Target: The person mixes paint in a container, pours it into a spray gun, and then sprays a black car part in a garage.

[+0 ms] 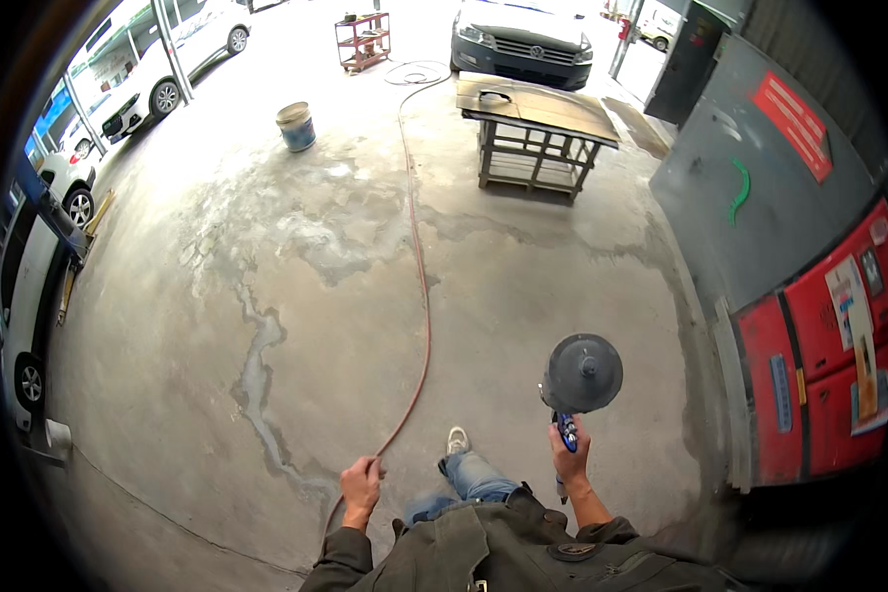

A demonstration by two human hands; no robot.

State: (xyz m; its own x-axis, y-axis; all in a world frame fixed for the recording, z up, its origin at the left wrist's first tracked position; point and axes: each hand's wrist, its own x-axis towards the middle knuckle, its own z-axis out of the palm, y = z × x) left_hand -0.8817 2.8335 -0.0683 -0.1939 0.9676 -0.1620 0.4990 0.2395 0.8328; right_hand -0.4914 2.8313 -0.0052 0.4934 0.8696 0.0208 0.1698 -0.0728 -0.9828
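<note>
My left hand is closed round a long red air hose. From there the hose runs up the concrete floor toward the far end and also trails down beside my left sleeve. On the right, my right hand grips the handle of a spray gun. The gun has a blue-and-metal body, and a large round dark grey cup with a small knob on its lid sits on top. Part of the handle is hidden by my fingers.
Ahead stands a work table covered with cardboard, a dark curved part on it. Behind it is a parked car. A bucket and a red trolley stand farther off. Red cabinets line the right; white cars the left.
</note>
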